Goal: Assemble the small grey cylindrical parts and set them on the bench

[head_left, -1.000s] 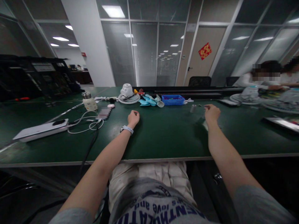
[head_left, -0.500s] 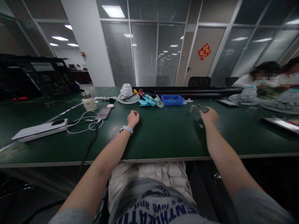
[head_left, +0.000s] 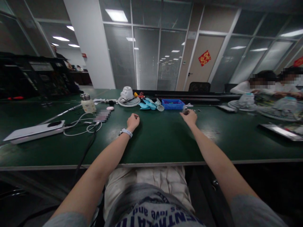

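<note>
My left hand [head_left: 133,121], with a watch [head_left: 126,132] on its wrist, rests on the green table [head_left: 161,142]. Its fingers are curled; whether anything small lies in them is hidden. Further right, my right hand [head_left: 189,118] is held over the table, thumb and fingers closed round a small greyish metal cylinder [head_left: 186,111], partly covered by the fingers. Just beyond that hand is a blue plastic basket [head_left: 172,104] with small parts inside. Left of it are light-blue fan blades [head_left: 148,104] and a white fan body with its grille [head_left: 128,100].
A bottle [head_left: 88,103], a phone [head_left: 102,116] with white cables and a white box-like device [head_left: 35,130] are at the left. A tiny piece [head_left: 199,110] lies right of my right hand. Two people sit at the far right near other fan parts and a tray [head_left: 280,130].
My right hand has moved left towards the basket, and the metal cylinder no longer stands at its spot on the table. My left hand has stayed in place. The view has shifted slightly.
</note>
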`<action>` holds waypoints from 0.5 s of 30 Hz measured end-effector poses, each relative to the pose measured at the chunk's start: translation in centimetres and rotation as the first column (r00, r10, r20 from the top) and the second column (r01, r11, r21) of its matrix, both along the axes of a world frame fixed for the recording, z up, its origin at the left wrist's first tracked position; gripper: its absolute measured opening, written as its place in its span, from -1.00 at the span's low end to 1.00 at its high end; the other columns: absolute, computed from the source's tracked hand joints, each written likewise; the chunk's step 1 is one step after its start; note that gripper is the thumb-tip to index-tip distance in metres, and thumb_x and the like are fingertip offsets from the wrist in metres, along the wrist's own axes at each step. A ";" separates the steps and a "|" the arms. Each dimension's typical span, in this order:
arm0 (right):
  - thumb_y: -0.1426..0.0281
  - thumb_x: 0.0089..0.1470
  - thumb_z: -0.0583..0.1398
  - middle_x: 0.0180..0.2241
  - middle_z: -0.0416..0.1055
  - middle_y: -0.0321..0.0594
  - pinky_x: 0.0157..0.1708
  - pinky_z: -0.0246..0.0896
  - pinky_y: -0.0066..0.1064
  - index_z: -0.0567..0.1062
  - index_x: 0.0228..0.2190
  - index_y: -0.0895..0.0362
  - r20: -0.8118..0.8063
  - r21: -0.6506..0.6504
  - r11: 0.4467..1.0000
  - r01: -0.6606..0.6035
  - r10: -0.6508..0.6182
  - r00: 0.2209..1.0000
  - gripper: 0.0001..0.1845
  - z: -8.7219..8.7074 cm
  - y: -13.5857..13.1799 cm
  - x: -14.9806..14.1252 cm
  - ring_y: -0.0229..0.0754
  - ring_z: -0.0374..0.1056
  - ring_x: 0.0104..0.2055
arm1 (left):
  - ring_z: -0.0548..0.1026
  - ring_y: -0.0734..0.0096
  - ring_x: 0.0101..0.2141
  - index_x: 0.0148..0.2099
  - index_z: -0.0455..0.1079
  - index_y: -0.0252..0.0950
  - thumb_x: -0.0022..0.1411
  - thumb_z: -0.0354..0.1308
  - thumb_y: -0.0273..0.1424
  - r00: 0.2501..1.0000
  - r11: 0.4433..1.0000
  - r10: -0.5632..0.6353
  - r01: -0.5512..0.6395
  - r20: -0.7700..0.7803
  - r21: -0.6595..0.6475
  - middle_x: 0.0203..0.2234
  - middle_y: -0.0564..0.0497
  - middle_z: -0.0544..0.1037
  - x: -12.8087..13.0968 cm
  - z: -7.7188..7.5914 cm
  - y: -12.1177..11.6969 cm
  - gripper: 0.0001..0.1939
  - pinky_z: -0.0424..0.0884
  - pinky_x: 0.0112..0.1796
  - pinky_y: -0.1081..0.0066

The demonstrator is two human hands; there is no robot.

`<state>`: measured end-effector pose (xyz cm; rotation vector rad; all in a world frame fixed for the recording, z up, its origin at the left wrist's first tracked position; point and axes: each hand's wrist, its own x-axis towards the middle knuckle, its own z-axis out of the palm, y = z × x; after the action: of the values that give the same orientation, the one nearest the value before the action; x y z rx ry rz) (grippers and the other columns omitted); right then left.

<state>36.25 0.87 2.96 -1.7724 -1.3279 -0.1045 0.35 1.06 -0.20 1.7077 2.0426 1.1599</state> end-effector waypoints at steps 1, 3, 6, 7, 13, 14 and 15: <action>0.19 -0.12 0.36 -0.21 0.54 -0.05 -0.11 0.32 -0.25 0.53 -0.13 0.16 0.003 0.003 0.994 -0.105 0.105 0.994 -0.50 0.0 0.3 -2.4 -0.03 0.46 -0.16 | 0.53 0.23 -0.18 -0.11 0.40 -0.23 0.21 0.05 -0.36 1.000 1.000 -0.001 0.001 0.000 0.001 -0.23 -0.09 0.59 0.0 0.0 -0.1 -0.79 0.36 -0.16 0.34; 0.17 -0.16 0.38 -0.22 0.55 -0.09 -0.14 0.34 -0.30 0.54 -0.14 0.15 0.004 -0.004 0.960 -0.279 0.279 0.960 -0.46 -0.1 0.7 -7.2 -0.07 0.47 -0.18 | 0.53 0.24 -0.17 -0.11 0.40 -0.24 0.21 0.06 -0.36 1.000 1.000 0.001 -0.001 0.007 0.001 -0.22 -0.09 0.59 0.1 0.1 -0.2 -0.79 0.36 -0.16 0.34; 0.15 -0.20 0.40 -0.26 0.56 -0.14 -0.19 0.36 -0.35 0.55 -0.16 0.14 -0.030 -0.030 0.881 -0.471 0.471 0.882 -0.46 -1.0 0.6 -12.7 -0.11 0.48 -0.24 | 0.53 0.24 -0.19 -0.11 0.41 -0.24 0.21 0.07 -0.36 0.999 1.000 -0.014 0.014 0.030 0.004 -0.23 -0.08 0.59 0.2 0.3 -0.5 -0.79 0.36 -0.17 0.35; 0.15 -0.20 0.40 -0.28 0.56 -0.15 -0.20 0.37 -0.35 0.55 -0.17 0.13 -0.042 -0.038 0.857 -0.514 0.512 0.858 -0.47 -1.4 0.5 -13.8 -0.12 0.49 -0.25 | 0.53 0.25 -0.20 -0.11 0.41 -0.25 0.21 0.08 -0.36 0.999 1.000 -0.022 0.022 0.039 0.012 -0.23 -0.08 0.59 0.3 0.5 -0.7 -0.79 0.36 -0.18 0.35; 0.14 -0.16 0.38 -0.31 0.56 -0.17 -0.23 0.39 -0.36 0.53 -0.16 0.12 -0.055 -0.063 0.797 -0.600 0.598 0.800 -0.48 -3.3 -0.2 -15.4 -0.13 0.49 -0.28 | 0.52 0.29 -0.21 -0.12 0.46 -0.29 0.26 0.06 -0.30 0.984 0.971 -0.174 0.168 0.022 0.171 -0.22 -0.10 0.60 1.7 1.7 -2.0 -0.75 0.37 -0.16 0.36; 0.14 -0.14 0.37 -0.30 0.56 -0.17 -0.23 0.38 -0.37 0.52 -0.15 0.12 -0.057 -0.060 0.796 -0.602 0.600 0.798 -0.49 -3.4 -0.3 -15.4 -0.14 0.49 -0.28 | 0.51 0.29 -0.18 -0.11 0.47 -0.29 0.27 0.06 -0.28 0.977 0.955 -0.215 0.211 -0.004 0.210 -0.20 -0.09 0.60 2.2 1.9 -2.3 -0.74 0.37 -0.12 0.35; 0.15 -0.12 0.37 -0.29 0.56 -0.17 -0.23 0.38 -0.37 0.52 -0.15 0.12 -0.055 -0.062 0.795 -0.604 0.602 0.797 -0.50 -3.4 -0.4 -15.3 -0.14 0.49 -0.27 | 0.50 0.28 -0.14 -0.08 0.47 -0.28 0.28 0.05 -0.27 0.966 0.934 -0.257 0.259 -0.041 0.245 -0.17 -0.08 0.59 2.7 2.1 -2.7 -0.72 0.35 -0.08 0.34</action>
<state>20.95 0.49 -0.48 -1.3168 -1.8316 0.3358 3.07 -1.63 1.94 2.0262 1.6656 1.3645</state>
